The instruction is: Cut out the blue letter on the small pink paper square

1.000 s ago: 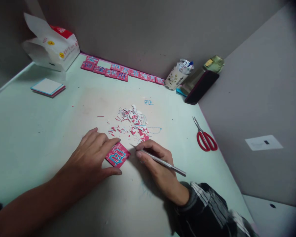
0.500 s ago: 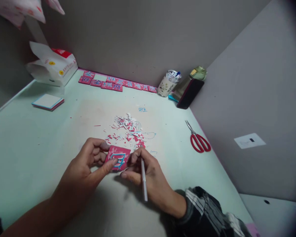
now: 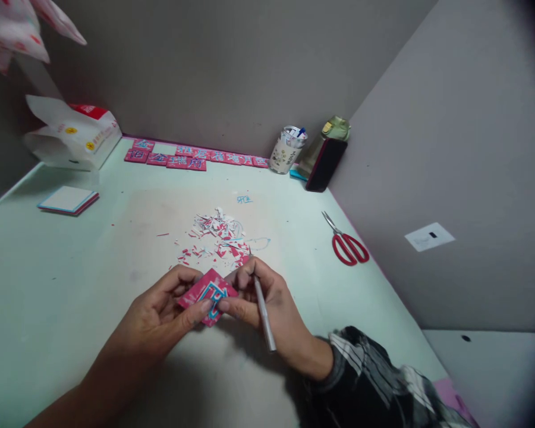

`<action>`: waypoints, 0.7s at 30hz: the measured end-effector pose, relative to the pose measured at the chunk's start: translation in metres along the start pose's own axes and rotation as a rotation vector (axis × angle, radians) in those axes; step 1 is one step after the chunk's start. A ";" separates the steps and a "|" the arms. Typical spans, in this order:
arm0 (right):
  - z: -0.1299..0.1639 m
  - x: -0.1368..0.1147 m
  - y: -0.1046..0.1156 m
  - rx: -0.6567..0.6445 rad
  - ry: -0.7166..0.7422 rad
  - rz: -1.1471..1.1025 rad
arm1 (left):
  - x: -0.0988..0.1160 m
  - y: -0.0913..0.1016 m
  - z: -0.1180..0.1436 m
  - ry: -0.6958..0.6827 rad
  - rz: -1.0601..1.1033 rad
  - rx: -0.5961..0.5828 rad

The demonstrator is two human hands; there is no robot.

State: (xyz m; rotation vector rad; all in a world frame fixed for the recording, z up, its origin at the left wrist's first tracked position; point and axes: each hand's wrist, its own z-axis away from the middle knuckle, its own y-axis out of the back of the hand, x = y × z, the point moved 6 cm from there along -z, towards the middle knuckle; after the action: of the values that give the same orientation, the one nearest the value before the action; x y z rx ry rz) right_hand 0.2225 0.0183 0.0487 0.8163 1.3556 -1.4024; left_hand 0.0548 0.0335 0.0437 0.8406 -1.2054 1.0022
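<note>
Left hand (image 3: 160, 312) and right hand (image 3: 267, 303) pinch the card (image 3: 207, 292); right also grips a knife (image 3: 264, 309), blade hidden.

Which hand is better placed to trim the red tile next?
Probably the right hand: it already grips the craft knife beside the red tile, while the left hand pinches the tile.

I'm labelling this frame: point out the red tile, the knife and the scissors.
Red tile (image 3: 208, 293), head view, on its blue-lined face.
Knife (image 3: 264, 313), head view, mid-handle.
Scissors (image 3: 350, 248), head view, on the red handles.
</note>
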 end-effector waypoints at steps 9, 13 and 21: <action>0.000 -0.004 0.001 -0.009 0.040 0.026 | 0.007 0.006 -0.004 -0.038 -0.074 0.167; -0.002 0.002 0.000 -0.045 -0.058 0.006 | 0.008 0.015 0.000 -0.160 -0.136 0.367; -0.004 0.001 0.000 -0.034 -0.066 0.025 | 0.021 0.003 0.025 -0.409 -0.620 0.405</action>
State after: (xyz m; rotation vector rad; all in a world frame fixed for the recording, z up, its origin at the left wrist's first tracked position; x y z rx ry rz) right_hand 0.2215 0.0216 0.0474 0.7561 1.3110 -1.3711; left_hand 0.0450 0.0151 0.0690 1.6803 -0.9754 0.5736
